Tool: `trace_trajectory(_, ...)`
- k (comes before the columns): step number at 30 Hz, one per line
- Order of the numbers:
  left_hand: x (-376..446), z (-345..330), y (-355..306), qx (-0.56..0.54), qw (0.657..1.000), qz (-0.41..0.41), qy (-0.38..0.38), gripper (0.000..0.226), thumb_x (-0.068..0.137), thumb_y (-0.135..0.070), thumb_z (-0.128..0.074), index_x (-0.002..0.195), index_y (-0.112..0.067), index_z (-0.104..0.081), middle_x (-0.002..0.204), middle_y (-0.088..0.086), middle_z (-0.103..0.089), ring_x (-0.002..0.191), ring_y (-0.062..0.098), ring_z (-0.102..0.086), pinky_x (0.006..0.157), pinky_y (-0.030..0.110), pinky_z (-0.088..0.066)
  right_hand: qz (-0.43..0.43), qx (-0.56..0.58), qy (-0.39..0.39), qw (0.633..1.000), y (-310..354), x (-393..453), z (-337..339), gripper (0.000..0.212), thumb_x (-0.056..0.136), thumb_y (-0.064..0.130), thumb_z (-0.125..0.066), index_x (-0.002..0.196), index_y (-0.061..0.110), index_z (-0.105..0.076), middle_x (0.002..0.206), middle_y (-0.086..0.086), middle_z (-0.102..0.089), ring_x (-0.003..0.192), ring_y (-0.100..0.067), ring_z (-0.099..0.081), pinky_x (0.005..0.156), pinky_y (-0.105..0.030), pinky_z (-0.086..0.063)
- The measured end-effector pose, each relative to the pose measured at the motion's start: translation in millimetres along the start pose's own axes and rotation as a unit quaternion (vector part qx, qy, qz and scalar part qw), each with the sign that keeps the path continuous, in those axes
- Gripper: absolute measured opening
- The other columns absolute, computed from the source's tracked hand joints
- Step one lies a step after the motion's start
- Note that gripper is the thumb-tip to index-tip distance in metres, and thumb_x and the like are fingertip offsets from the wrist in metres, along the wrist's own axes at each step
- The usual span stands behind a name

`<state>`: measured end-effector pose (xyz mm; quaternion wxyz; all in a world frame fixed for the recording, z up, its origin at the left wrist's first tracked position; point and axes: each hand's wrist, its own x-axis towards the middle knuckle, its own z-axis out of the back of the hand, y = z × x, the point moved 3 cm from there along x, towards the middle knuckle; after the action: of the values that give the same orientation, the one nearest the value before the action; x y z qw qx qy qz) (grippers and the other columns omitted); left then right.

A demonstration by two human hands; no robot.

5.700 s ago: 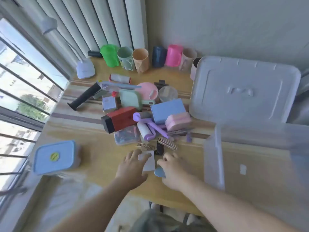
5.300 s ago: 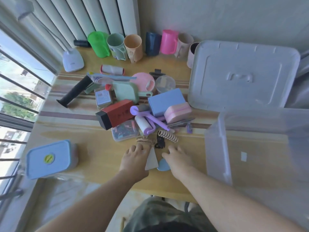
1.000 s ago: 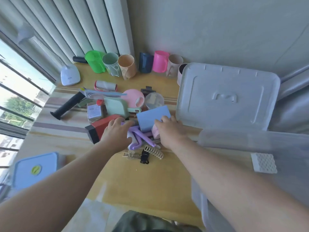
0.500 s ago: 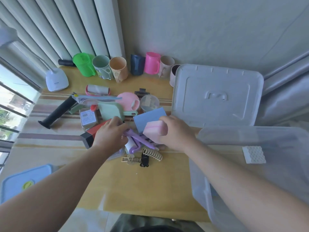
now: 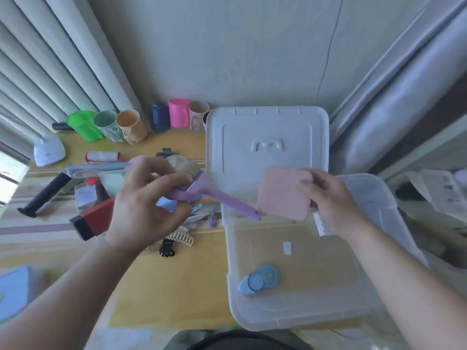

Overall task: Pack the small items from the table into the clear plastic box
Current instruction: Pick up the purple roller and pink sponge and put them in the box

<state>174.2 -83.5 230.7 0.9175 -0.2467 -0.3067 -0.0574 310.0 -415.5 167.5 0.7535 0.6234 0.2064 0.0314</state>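
Half a second ago my hands were down in the pile at the frame's centre; now both are lifted and carrying. My right hand (image 5: 331,198) pinches the pink case (image 5: 284,193) by its edge, holding it over the far end of the clear plastic box (image 5: 379,198) at centre right. My left hand (image 5: 146,203) is curled round the purple lint roller (image 5: 214,195), whose handle points toward the box rim. The box already holds a round blue piece (image 5: 260,277) near its lower-left corner and a white piece by my right wrist. So two more items are about to go in, I judge. Plenty remains on the tabletop (image 5: 164,286): the red block (image 5: 93,221), hair clips (image 5: 177,239) and the cups (image 5: 131,126) at upper left.
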Motion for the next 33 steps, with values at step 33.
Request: trace_trajectory(33,-74,-290,-95,-0.018,0.917,0.154,0.368,0.029,0.074,-0.028,-0.085,0.093,-0.033,-0.064,0.106,-0.004,-0.048,0.088,0.021,-0.057,0.066,0.04,-0.057,-0.137,-0.499,0.192,0.834,-152,14,63,0.016,0.095,0.023,-0.059,0.08,0.021,-0.059,0.081,-0.003,-0.062,0.069,-0.026,-0.059,0.043,-0.025,-0.035)
